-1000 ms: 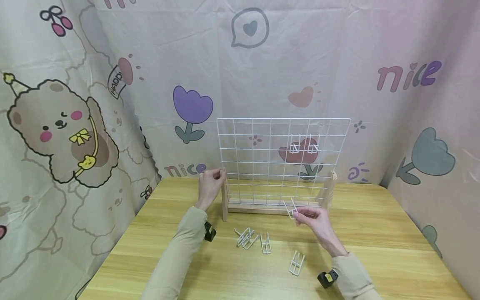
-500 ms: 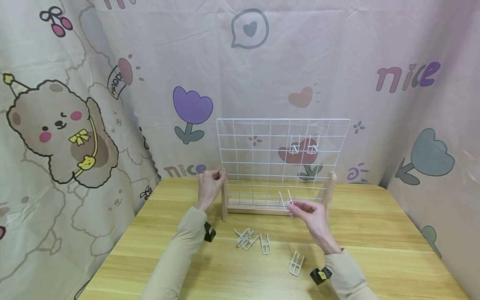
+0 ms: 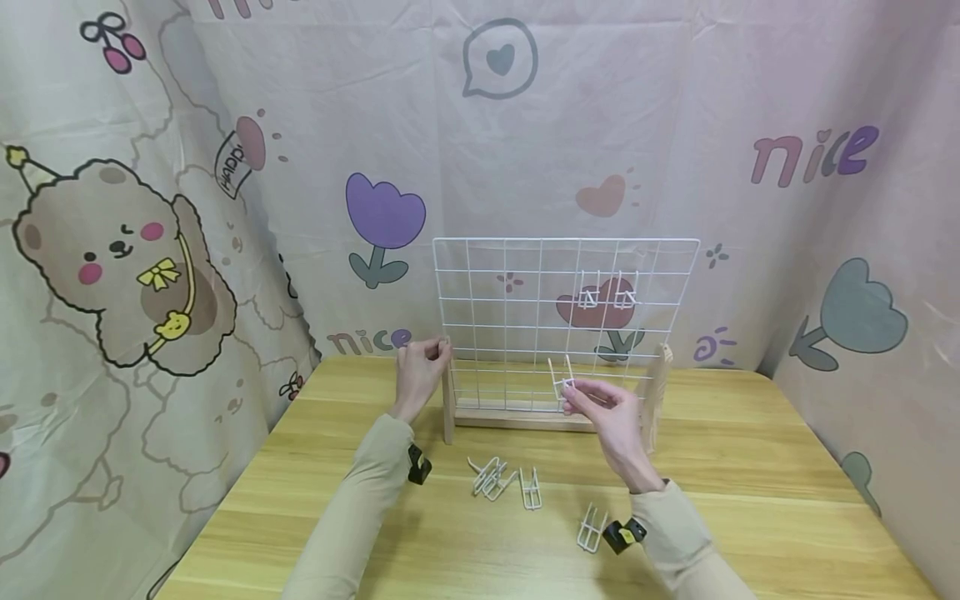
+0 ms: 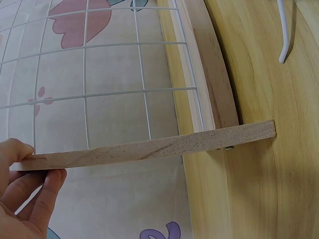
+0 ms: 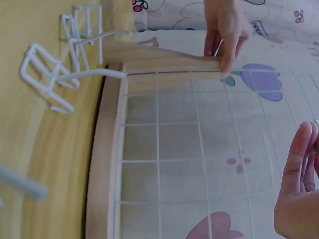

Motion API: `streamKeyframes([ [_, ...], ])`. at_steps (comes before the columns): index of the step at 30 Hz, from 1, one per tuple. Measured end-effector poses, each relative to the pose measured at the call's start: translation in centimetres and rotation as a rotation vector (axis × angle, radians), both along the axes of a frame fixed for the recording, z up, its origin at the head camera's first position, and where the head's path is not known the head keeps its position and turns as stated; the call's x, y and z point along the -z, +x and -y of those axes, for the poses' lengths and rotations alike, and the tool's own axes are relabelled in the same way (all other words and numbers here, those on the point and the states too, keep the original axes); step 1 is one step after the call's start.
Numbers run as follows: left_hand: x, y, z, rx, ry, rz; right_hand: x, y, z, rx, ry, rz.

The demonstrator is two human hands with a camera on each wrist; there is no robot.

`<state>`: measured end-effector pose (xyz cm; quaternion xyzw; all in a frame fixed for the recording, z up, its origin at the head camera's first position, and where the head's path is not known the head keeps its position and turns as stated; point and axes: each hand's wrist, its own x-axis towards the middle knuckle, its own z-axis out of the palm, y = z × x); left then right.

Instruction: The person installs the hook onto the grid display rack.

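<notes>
My left hand point(image 3: 420, 373) grips the upper end of the left wooden upright point(image 3: 449, 404) of a stand; in the left wrist view, thumb and fingers lie on either side of that wood point(image 4: 149, 149). A white wire grid panel point(image 3: 536, 325) rises from the stand. In front of its lower right part, my right hand point(image 3: 613, 418) pinches a white wire hook point(image 3: 557, 385), prongs pointing up. Whether this hook touches the grid cannot be told. Two similar hooks point(image 3: 588, 297) hang side by side at the grid's upper right. The right wrist view barely shows the held hook beyond the fingers point(image 5: 297, 164).
Several loose white hooks lie on the wooden table point(image 3: 750, 467) before the stand: a tangled pile point(image 3: 492, 478), a single one point(image 3: 531, 490), and another point(image 3: 591, 530) near the right wrist camera point(image 3: 622, 535). A patterned curtain point(image 3: 300, 83) hangs behind and at the sides.
My right hand has moved up and to the left with the hook, from near the base rail to before the lower grid. The left hand has stayed on the upright.
</notes>
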<state>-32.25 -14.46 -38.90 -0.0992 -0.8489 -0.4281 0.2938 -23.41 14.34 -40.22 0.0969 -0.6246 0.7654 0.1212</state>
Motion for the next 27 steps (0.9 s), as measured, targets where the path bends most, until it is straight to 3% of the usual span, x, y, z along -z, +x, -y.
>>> streamKeyframes([
  [14, 0.0, -0.1, 0.1, 0.002, 0.000, -0.010, -3.0, -1.0, 2.8, 0.028, -0.051, -0.068],
  [27, 0.0, -0.1, 0.1, 0.009, -0.008, -0.016, -6.1, -2.5, 4.7, -0.016, -0.217, -0.116],
])
